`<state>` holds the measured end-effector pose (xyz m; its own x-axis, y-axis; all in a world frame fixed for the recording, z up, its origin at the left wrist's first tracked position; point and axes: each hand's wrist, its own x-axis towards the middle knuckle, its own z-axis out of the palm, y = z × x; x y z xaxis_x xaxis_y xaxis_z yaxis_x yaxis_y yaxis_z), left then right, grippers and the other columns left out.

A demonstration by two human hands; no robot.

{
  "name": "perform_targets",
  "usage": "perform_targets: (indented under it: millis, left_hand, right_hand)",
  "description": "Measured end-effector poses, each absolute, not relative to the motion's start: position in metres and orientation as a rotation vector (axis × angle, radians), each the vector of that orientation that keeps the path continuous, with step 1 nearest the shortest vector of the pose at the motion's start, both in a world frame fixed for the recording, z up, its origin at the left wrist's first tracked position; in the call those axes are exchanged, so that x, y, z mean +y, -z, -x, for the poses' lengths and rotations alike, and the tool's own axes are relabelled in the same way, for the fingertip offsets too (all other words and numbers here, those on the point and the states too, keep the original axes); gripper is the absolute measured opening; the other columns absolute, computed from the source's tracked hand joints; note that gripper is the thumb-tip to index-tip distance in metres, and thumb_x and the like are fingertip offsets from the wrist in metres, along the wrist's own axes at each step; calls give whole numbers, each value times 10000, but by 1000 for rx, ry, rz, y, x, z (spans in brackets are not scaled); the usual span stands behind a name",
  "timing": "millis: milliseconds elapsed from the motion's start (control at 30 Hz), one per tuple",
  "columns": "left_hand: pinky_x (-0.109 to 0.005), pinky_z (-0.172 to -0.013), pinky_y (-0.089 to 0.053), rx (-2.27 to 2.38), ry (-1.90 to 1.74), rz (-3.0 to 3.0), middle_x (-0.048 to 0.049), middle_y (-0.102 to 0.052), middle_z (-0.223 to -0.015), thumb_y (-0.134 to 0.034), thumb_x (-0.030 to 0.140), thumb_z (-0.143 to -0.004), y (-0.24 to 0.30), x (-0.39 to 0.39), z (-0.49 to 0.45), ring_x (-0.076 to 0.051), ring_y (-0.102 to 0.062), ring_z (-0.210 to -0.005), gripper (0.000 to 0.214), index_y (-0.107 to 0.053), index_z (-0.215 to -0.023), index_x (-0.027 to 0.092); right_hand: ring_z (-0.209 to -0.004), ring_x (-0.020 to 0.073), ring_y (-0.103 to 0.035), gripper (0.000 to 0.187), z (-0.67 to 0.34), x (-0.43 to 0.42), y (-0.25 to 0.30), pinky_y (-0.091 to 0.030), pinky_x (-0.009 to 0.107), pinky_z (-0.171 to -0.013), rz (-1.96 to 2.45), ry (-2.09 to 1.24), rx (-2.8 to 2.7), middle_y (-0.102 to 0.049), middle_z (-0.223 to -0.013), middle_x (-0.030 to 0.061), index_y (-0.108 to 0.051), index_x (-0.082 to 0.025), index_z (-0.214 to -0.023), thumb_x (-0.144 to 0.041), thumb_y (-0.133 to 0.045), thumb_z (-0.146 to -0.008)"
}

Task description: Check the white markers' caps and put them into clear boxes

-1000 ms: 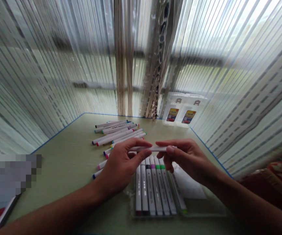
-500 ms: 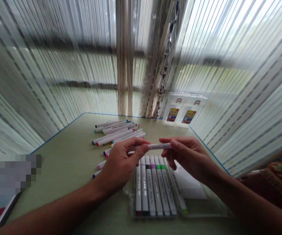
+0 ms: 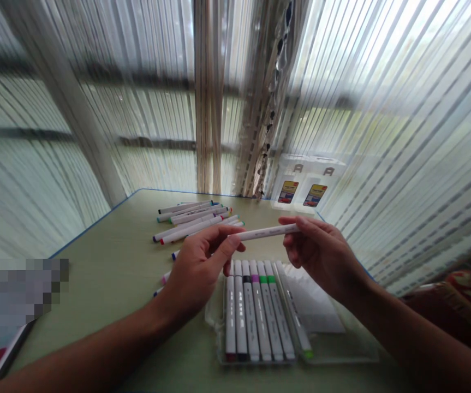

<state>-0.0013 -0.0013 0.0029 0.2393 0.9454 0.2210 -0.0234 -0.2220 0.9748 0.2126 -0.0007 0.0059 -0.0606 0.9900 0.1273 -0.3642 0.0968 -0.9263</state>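
Observation:
A white marker is held level between my two hands, above the far end of an open clear plastic case. My left hand pinches its left end with thumb and fingers. At its other end my right hand grips with thumb and fingertips. Several white markers lie side by side in the case, some with black, purple or green bands. One more marker with a light green end rests along the case's hinge side. Both ends of the held marker are covered by my fingers.
A loose pile of white markers with coloured ends lies beyond my left hand. Two clear cases with labels stand at the table's back right. A pale sheet lies in the case's lid. Striped curtains hang behind the table.
My right hand has moved slightly up and right, and the marker's right end has risen with it. More of the marker's barrel shows between my hands now.

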Motion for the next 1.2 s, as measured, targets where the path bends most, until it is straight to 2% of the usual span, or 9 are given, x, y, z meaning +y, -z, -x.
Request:
perform_targets:
  millis: [267, 633, 900, 1200]
  left_hand:
    - [-219, -505, -496, 772, -1254, -1426, -75, -736, -873, -683, 248, -864, -5, -7, 0, -87, -548, -556, 303, -698, -1143, 130]
    - [-197, -486, -494, 766, -1277, -1431, -70, -770, -852, -714, 210, -849, -3, -9, 0, -73, -556, -530, 262, -728, -1099, 136]
    - [-190, -487, -487, 798, -1297, -1425, -50, -742, -791, -682, 245, -880, -3, -5, 1, -76, -557, -542, 209, -731, -1039, 119]
    - [-185, -483, -471, 842, -1262, -1438, -15, -690, -726, -681, 268, -873, -2, -3, 2, -74, -553, -526, 182, -713, -969, 118]
  right_hand:
    - [-440, 92, -559, 209, -212, 3, -4, -423, 199, -391, 885, -1293, -992, -671, -621, 9, -738, -171, -877, -369, -740, -808]
    - [-430, 92, -557, 197, -212, 5, -2, -421, 196, -391, 901, -1323, -974, -676, -610, 19, -735, -148, -843, -340, -746, -803]
    - [-460, 97, -562, 209, -212, 3, -1, -420, 200, -402, 894, -1281, -1064, -684, -618, 41, -775, -146, -806, -353, -780, -778]
    - [-482, 81, -566, 186, -213, -1, 4, -450, 182, -430, 915, -1224, -1282, -721, -652, 53, -815, -165, -865, -331, -805, -782]
